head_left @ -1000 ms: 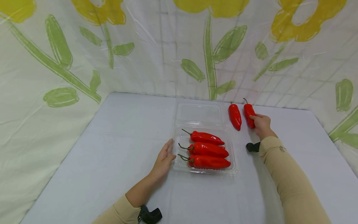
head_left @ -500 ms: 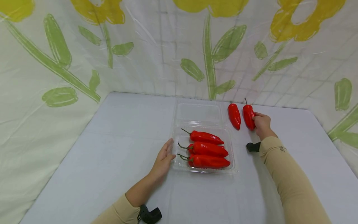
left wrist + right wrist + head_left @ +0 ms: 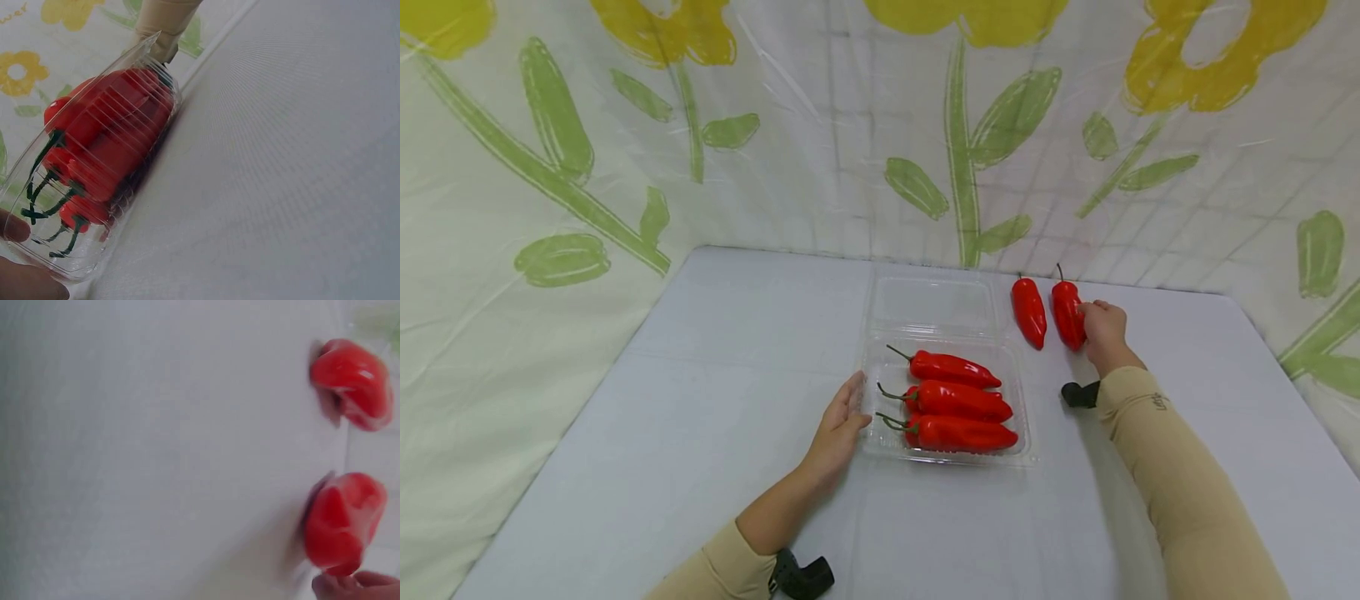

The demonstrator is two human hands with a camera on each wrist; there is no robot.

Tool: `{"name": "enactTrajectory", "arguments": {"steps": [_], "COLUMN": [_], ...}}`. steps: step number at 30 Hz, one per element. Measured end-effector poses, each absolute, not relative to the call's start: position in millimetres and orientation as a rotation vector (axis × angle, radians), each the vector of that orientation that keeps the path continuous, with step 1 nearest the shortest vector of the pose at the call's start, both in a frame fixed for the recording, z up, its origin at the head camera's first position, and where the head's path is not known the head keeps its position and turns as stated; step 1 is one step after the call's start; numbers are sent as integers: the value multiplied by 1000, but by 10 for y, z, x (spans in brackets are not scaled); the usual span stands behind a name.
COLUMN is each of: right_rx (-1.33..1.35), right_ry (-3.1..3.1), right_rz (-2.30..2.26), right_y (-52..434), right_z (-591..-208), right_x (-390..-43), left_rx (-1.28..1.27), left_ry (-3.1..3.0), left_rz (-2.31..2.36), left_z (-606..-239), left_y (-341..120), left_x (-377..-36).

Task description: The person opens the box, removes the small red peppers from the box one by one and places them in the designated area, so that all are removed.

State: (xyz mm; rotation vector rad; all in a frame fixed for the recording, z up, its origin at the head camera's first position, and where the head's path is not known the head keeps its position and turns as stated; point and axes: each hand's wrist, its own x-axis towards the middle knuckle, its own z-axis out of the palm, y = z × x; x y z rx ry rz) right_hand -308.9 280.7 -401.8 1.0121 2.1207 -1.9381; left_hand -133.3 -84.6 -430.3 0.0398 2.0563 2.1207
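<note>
A clear plastic clamshell container sits open at the table's middle with three red peppers lying side by side in it. My left hand rests with straight fingers against its left wall; in the left wrist view a fingertip touches the container. Two loose red peppers lie behind the container's right corner. My right hand grips the right pepper from its right side; the left pepper lies untouched. The right wrist view shows fingertips at the nearer pepper.
The container's lid lies flat behind it. A flower-printed plastic sheet walls the grey table at the back and both sides. Bare table lies to the left and along the front.
My right hand has slid from the lower end of the right pepper to its right side, fingers curling onto it. The left hand and container have not moved.
</note>
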Motion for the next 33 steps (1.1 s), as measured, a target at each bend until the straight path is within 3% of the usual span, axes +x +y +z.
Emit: {"name": "enactTrajectory", "arguments": {"steps": [10,25,33], "right_rx": [924,885,693], "right_ry": [2318,2365,2537], "right_rz": [-1933,-1893,-1836], "right_y": [2727,2699,2604], "right_z": [-3809,-3905,-3808], "right_x": [-2974,-2818,-2643], "left_rx": [14,15,41], "left_ry": [2063,2061,2055], "left_rz": [2122,2124,2130], "left_z": [-4307,-4324,-4328], "left_y": [-839,-843,-842], "left_x": [-1347,-1342,-1345]}}
